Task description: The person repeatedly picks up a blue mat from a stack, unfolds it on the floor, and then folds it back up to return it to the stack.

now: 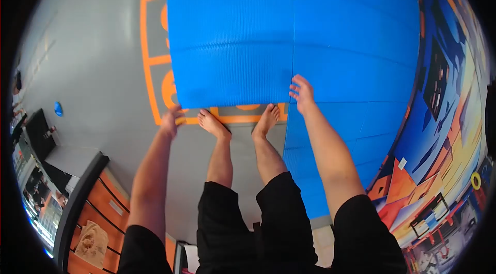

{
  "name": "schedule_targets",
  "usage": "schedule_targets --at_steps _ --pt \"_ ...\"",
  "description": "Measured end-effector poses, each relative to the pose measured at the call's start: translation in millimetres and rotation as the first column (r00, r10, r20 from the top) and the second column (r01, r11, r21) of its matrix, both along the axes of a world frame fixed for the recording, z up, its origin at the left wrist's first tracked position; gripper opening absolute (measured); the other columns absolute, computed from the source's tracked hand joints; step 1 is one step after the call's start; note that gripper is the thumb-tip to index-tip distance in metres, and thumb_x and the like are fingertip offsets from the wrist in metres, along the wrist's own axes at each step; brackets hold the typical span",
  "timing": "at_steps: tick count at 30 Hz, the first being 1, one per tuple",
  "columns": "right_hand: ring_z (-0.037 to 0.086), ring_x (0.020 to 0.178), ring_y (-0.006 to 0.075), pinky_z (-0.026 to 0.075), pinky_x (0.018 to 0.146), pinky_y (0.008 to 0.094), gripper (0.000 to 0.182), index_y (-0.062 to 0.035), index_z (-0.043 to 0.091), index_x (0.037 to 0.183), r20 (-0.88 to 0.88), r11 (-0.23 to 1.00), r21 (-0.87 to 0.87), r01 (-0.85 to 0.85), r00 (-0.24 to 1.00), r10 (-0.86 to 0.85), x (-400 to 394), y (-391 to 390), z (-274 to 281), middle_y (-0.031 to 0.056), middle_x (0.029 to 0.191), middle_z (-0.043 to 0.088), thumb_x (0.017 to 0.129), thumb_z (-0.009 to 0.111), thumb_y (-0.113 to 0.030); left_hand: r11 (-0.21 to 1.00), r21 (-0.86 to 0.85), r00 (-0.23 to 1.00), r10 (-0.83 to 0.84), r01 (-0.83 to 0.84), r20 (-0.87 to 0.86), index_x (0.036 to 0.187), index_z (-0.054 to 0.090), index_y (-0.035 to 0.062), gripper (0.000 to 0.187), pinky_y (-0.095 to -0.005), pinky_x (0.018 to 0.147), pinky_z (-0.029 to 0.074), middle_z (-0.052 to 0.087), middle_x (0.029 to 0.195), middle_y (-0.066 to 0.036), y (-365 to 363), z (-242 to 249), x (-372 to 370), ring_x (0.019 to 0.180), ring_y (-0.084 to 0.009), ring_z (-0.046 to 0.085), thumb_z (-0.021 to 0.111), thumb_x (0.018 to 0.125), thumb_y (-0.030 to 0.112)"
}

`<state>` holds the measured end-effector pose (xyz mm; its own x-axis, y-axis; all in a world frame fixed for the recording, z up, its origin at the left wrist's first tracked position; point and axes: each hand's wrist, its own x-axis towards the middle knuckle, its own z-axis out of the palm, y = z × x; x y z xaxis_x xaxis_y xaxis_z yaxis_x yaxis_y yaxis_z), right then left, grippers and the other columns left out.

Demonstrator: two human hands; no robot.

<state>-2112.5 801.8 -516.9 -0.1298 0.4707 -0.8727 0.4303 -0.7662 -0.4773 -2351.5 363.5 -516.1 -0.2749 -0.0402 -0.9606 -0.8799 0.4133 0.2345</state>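
Note:
A large blue ribbed exercise mat (232, 36) lies on the grey floor, its near edge just ahead of my bare feet. My left hand (173, 120), with its fingers apart and nothing in them, is close by the mat's near left corner. Over the seam at the mat's right side is my right hand (302, 91), fingers spread and slightly curled, also without anything in it. A second blue mat (356, 31) adjoins the first along that seam and reaches back toward me on the right.
Orange floor markings (150, 31) run beside and under the mat's left edge. A small blue object (58, 109) lies on the floor at far left. An orange shelf (111, 181) with a beige cloth bag (92, 243) stands lower left. Along the right is a colourful mural wall (434, 134).

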Motion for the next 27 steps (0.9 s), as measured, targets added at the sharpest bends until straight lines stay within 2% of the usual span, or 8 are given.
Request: schedule_targets --at_steps 2,5,9,15,18,20,21,27 --pt "0.057 0.09 0.0167 0.047 0.067 0.0329 0.051 -0.0073 0.056 0.126 0.156 0.99 0.067 -0.126 0.981 0.114 -1 3 -60 0.0039 0.11 0.061 0.081 0.073 -0.025 0.998 0.009 0.997 -0.069 0.07 -0.046 0.133 0.05 0.0106 0.051 -0.0417 0.093 0.044 0.052 0.134 -0.006 18 -52 -22 0.118 -0.0237 0.051 0.055 0.091 0.04" --pt "0.058 0.104 0.0247 0.049 0.082 0.037 0.066 -0.0035 0.05 0.134 0.341 0.89 0.11 -0.443 0.858 0.385 -7 15 -133 0.0111 0.118 0.06 0.076 0.075 -0.023 0.993 -0.052 0.985 -0.109 0.103 -0.133 0.136 0.046 0.0119 0.056 -0.0436 0.093 0.046 0.052 0.132 -0.005 20 -135 -51 0.121 -0.0256 0.045 0.06 0.089 0.037" --pt "0.041 0.134 0.0339 0.036 0.109 0.0389 0.085 0.0023 0.035 0.143 0.397 0.79 0.288 -0.542 0.818 0.416 -17 16 -184 0.0228 0.142 0.045 0.073 0.076 -0.023 0.973 -0.143 0.945 -0.214 0.183 -0.248 0.138 0.043 0.0155 0.059 -0.0398 0.084 0.053 0.054 0.122 -0.005 10 -205 -80 0.113 -0.0228 0.049 0.067 0.085 0.024" --pt "0.052 0.12 0.0325 0.044 0.1 0.0424 0.091 0.005 0.036 0.141 0.493 0.783 0.134 -0.608 0.726 0.479 -33 39 -200 0.021 0.132 0.051 0.067 0.081 -0.023 0.987 -0.113 0.951 -0.139 0.111 -0.277 0.124 0.052 0.0106 0.047 -0.0328 0.075 0.059 0.053 0.109 -0.006 20 -203 -95 0.092 -0.0188 0.052 0.07 0.082 0.019" --pt "0.058 0.095 0.0254 0.051 0.089 0.0405 0.066 0.0033 0.049 0.126 0.489 0.833 0.09 -0.546 0.753 0.44 -30 59 -195 0.0151 0.111 0.058 0.07 0.079 -0.014 1.0 -0.011 0.976 -0.03 0.028 -0.216 0.118 0.053 0.0039 0.036 -0.0335 0.08 0.059 0.053 0.107 -0.011 5 -202 -109 0.096 -0.0214 0.054 0.066 0.084 0.008" --pt "0.053 0.08 0.019 0.052 0.081 0.0353 0.039 -0.0018 0.054 0.106 0.221 0.912 -0.068 -0.404 0.885 0.409 -8 85 -212 0.0092 0.094 0.057 0.073 0.074 -0.002 0.958 0.184 0.951 0.252 -0.219 -0.181 0.114 0.053 -0.0014 0.031 -0.0372 0.089 0.057 0.054 0.105 -0.014 -12 -208 -111 0.097 -0.024 0.057 0.059 0.084 -0.004" --pt "0.055 0.081 0.0173 0.053 0.08 0.0331 0.025 -0.0047 0.054 0.092 0.211 0.937 -0.03 -0.349 0.914 0.348 -7 78 -199 0.0074 0.089 0.058 0.074 0.068 0.007 0.957 0.188 0.949 0.256 -0.221 -0.184 0.114 0.053 -0.0014 0.031 -0.0372 0.089 0.057 0.054 0.105 -0.014 -13 -202 -108 0.097 -0.024 0.057 0.059 0.084 -0.004" --pt "0.06 0.097 0.0247 0.05 0.088 0.0372 0.041 0.0076 0.06 0.108 0.2 0.872 0.352 -0.34 0.938 0.284 43 10 -97 0.0141 0.107 0.064 0.068 0.067 0.012 0.946 0.291 0.878 0.257 -0.143 -0.404 0.11 0.054 -0.0052 0.039 -0.0393 0.097 0.048 0.057 0.107 -0.01 -50 -112 -51 0.098 -0.0224 0.057 0.044 0.074 -0.016"
